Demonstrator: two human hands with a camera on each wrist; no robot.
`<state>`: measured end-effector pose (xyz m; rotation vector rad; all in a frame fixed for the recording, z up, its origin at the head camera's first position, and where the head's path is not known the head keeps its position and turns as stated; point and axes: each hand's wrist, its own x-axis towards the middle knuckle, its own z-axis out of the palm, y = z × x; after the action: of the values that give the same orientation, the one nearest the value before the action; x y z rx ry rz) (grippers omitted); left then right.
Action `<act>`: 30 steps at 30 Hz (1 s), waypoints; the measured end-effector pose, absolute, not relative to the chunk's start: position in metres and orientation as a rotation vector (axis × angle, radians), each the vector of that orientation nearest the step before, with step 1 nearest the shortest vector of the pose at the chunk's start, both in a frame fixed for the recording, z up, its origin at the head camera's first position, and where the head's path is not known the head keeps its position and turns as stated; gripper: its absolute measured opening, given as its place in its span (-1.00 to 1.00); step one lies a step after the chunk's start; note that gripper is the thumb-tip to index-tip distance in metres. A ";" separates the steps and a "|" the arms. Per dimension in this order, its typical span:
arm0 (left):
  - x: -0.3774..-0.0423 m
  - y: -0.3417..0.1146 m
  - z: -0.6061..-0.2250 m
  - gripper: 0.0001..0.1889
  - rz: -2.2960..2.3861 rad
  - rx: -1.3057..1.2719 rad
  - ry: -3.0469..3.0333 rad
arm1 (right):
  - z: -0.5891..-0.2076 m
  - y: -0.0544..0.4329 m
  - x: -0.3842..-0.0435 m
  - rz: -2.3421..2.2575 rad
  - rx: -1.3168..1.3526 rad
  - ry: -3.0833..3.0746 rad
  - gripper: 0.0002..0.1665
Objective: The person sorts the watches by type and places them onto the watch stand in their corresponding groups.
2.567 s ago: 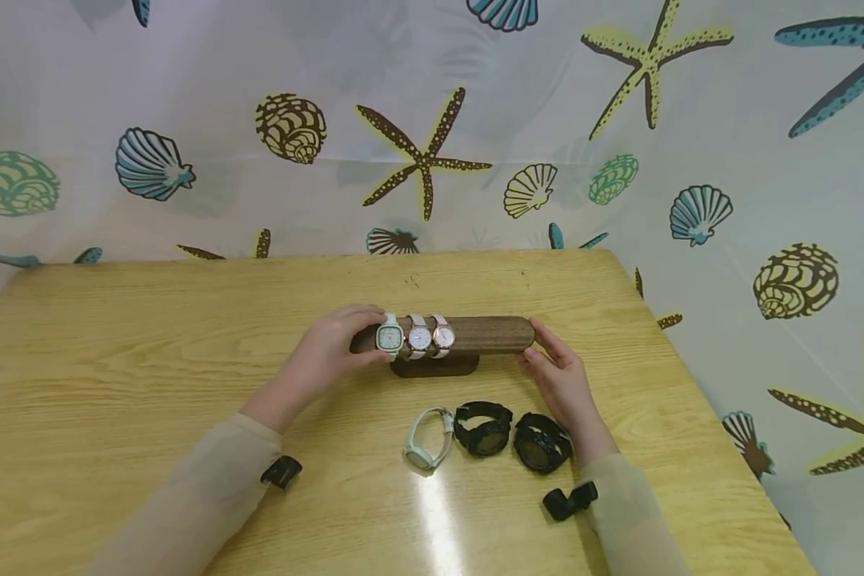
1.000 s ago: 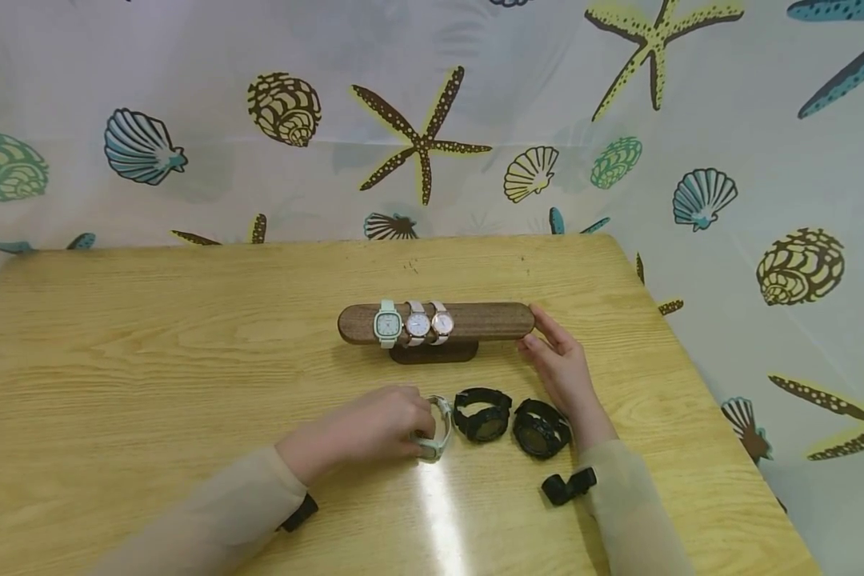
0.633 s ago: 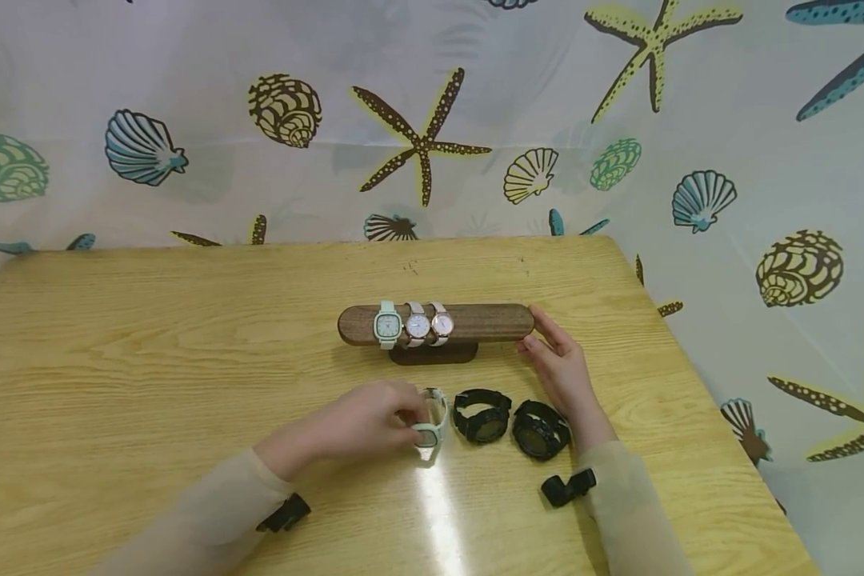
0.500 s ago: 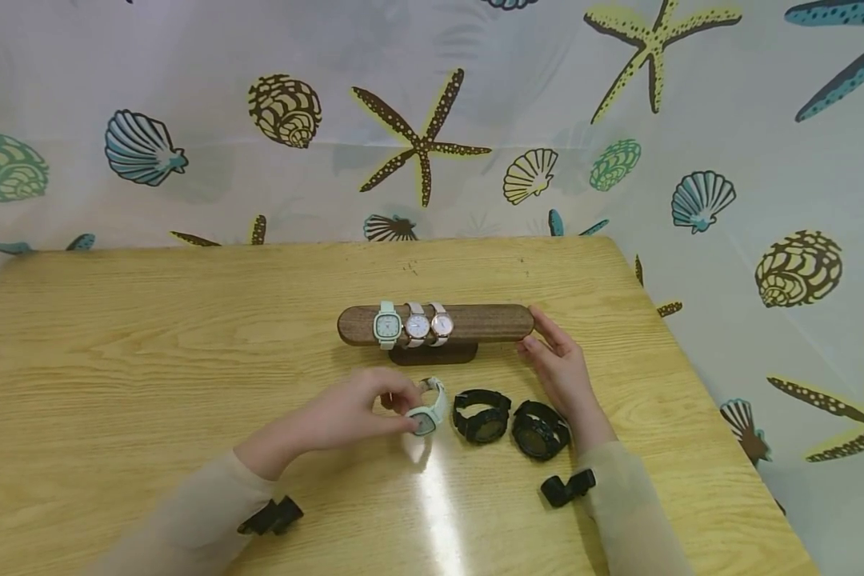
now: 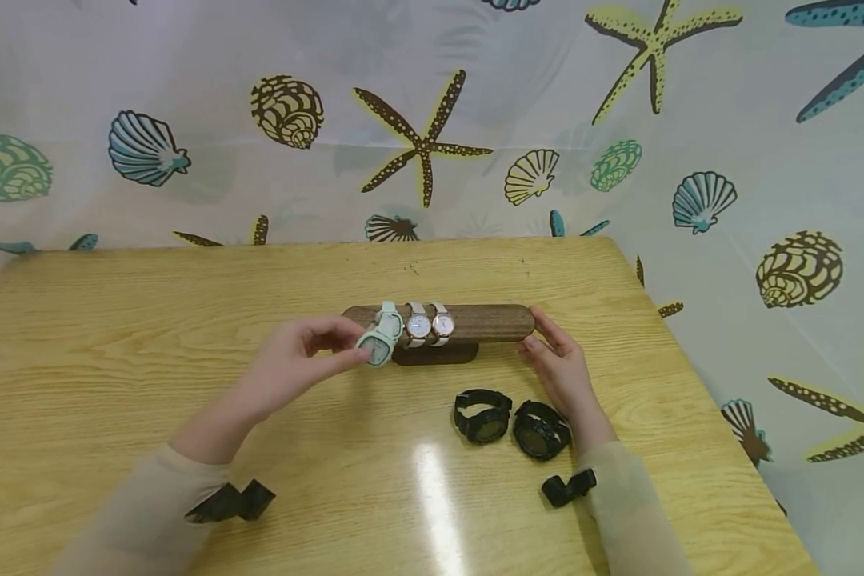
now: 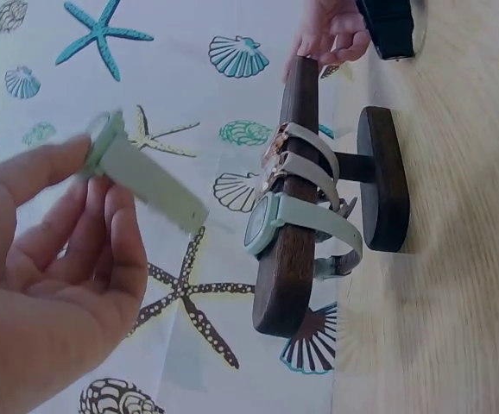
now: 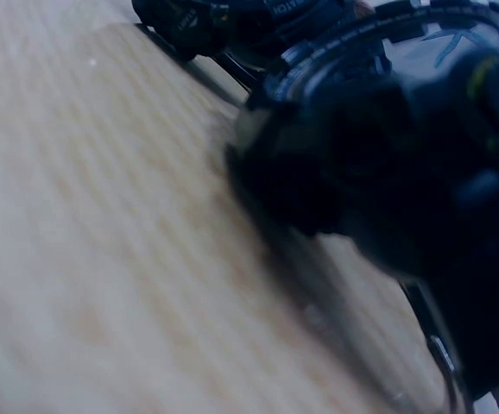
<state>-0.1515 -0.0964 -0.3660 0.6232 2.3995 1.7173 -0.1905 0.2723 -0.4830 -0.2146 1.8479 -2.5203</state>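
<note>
Up from the table [image 5: 187, 336] since a moment ago: a mint watch [image 5: 378, 349], pinched between the left hand's [image 5: 288, 364] thumb and fingers, near the wooden stand's [image 5: 493, 322] left end.
Probably light, its strap soft and bendy; the case seems the firmer hold. The right hand [image 5: 566, 372] grips the stand's other end; nearby lie two black watches [image 5: 491, 431].
</note>
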 end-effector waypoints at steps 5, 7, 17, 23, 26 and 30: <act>-0.159 -0.107 -0.367 -0.60 1.812 0.304 2.415 | -0.483 0.273 -0.190 -2.516 -0.211 1.855 -0.35; -0.162 -0.110 -0.369 -0.55 1.843 0.234 2.406 | -0.483 0.273 -0.190 -2.515 -0.210 1.856 -0.35; -0.177 -0.123 -0.392 -0.48 1.885 0.125 2.365 | -0.484 0.273 -0.191 -2.515 -0.219 1.855 -0.35; -0.186 -0.123 -0.407 -0.52 1.909 0.110 2.337 | -0.484 0.274 -0.191 -2.519 -0.223 1.850 -0.35; -0.187 -0.120 -0.412 -0.53 1.895 0.094 2.339 | -0.484 0.274 -0.191 -2.517 -0.222 1.850 -0.36; -0.186 -0.117 -0.414 -0.53 1.825 0.078 2.390 | -0.484 0.273 -0.191 -2.515 -0.219 1.853 -0.36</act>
<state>-0.1856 -0.1168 -0.4139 0.0784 2.3900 1.8248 -0.1909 0.2735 -0.4838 -0.2190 1.8527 -2.5150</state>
